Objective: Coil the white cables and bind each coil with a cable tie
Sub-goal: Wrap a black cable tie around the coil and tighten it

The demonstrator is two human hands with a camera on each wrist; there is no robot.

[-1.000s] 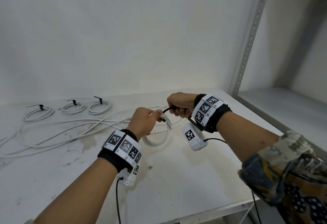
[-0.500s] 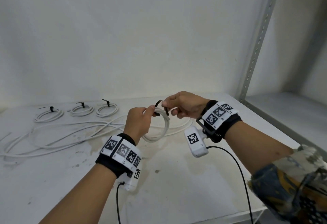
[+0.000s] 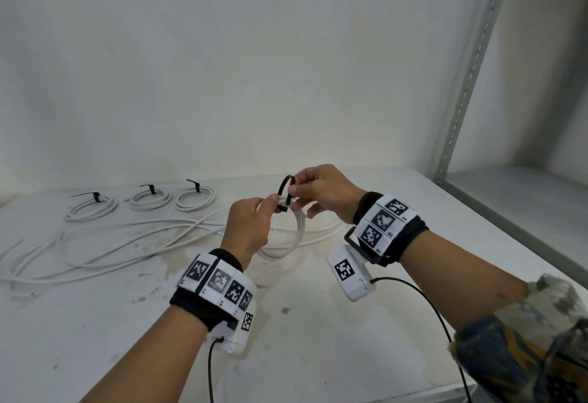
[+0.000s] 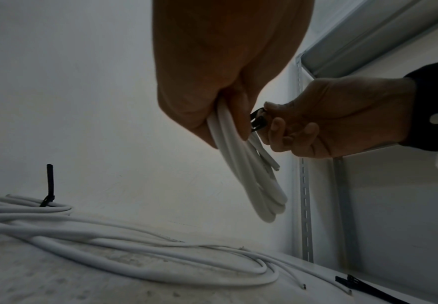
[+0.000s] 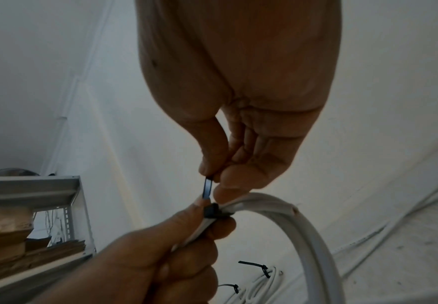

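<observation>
Fingers (image 5: 214,164) of the right hand (image 3: 321,192) pinch the black cable tie (image 3: 284,191) looped over the white coil (image 3: 297,234), which the left hand (image 3: 248,227) grips above the shelf (image 3: 318,339). Loose white cables (image 3: 111,243) sprawl left; three bound coils (image 3: 149,200) lie near the back wall, and a steel upright (image 3: 467,84) stands right.

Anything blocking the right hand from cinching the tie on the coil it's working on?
Nothing visible. The right hand pinches the black cable tie, already looped round the coil that the left hand grips. Loose cables and three tied coils lie apart on the shelf.
</observation>
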